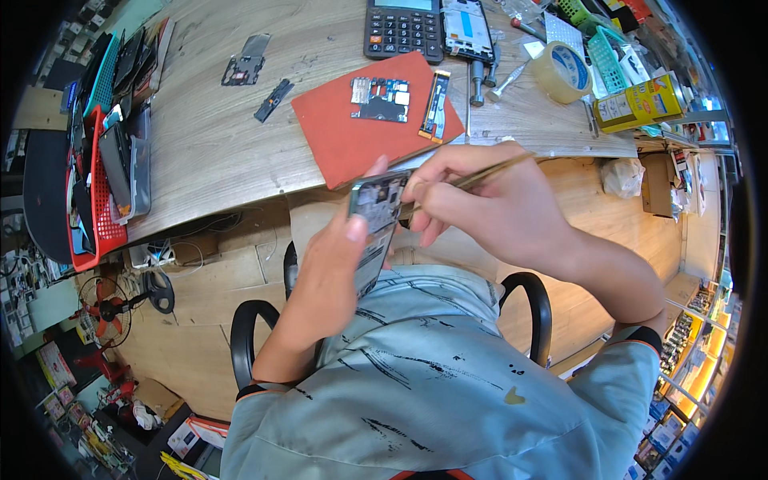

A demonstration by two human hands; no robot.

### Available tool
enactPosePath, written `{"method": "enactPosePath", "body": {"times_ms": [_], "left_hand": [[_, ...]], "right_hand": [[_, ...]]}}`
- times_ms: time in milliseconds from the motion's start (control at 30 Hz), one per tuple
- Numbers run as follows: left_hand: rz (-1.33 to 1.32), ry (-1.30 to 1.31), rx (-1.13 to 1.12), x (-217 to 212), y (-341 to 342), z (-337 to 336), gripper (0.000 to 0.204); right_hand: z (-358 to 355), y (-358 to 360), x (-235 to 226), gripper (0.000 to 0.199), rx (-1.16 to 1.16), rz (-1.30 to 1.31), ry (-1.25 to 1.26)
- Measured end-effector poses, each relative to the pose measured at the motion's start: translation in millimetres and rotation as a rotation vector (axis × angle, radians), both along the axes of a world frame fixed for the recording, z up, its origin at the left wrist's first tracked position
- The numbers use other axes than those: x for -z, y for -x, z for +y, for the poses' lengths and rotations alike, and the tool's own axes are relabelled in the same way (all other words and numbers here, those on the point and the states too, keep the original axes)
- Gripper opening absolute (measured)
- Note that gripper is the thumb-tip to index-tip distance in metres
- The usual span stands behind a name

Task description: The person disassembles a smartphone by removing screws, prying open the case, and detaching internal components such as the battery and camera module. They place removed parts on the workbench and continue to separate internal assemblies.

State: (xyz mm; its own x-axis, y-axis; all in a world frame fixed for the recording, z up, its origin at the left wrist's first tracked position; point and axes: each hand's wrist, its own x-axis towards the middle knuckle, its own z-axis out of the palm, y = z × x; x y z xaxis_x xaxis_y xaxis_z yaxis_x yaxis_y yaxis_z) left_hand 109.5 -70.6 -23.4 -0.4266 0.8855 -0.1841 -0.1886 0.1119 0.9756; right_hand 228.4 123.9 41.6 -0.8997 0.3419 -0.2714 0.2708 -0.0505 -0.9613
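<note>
My left hand [326, 268] is wrapped round an opened smartphone [376, 232], held tilted just off the desk's near edge with its inner parts showing. In my right hand [500, 204] is a pair of thin gold-coloured tweezers [504, 166], pinched between the fingers. Its fingertips meet the phone's upper right edge; the tweezer tips are hidden there. Beyond both hands lies a red pad [336, 132], bearing a phone circuit board [382, 99] and a narrow flex cable strip [435, 106]. To the pad's left are a dark phone cover plate [246, 62] and a small black part [274, 100].
A calculator [403, 32] and another phone [466, 30] lie at the back, near screwdrivers [477, 84]. Tape [562, 72], a yellow can [638, 104] and a green basket [606, 60] crowd the right. A red basket [108, 216] of phones stands at left.
</note>
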Motion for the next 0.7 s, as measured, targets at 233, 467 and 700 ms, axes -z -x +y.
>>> {"method": "enactPosePath", "body": {"times_ms": [233,467,700], "left_hand": [[-0.522,-0.078,-0.137,-2.0,8.7,-5.0,0.069],[-0.564,-0.121,-0.1,-4.8,8.7,5.4,0.069],[-0.549,-0.117,-0.104,-0.1,9.0,7.3,0.069]], "right_hand": [[30.8,-36.9,16.8,0.02,0.239,0.296,0.156],[33.1,-48.8,55.1,0.021,0.157,0.515,0.077],[31.9,-49.1,58.7,0.022,0.124,0.563,0.107]]}}
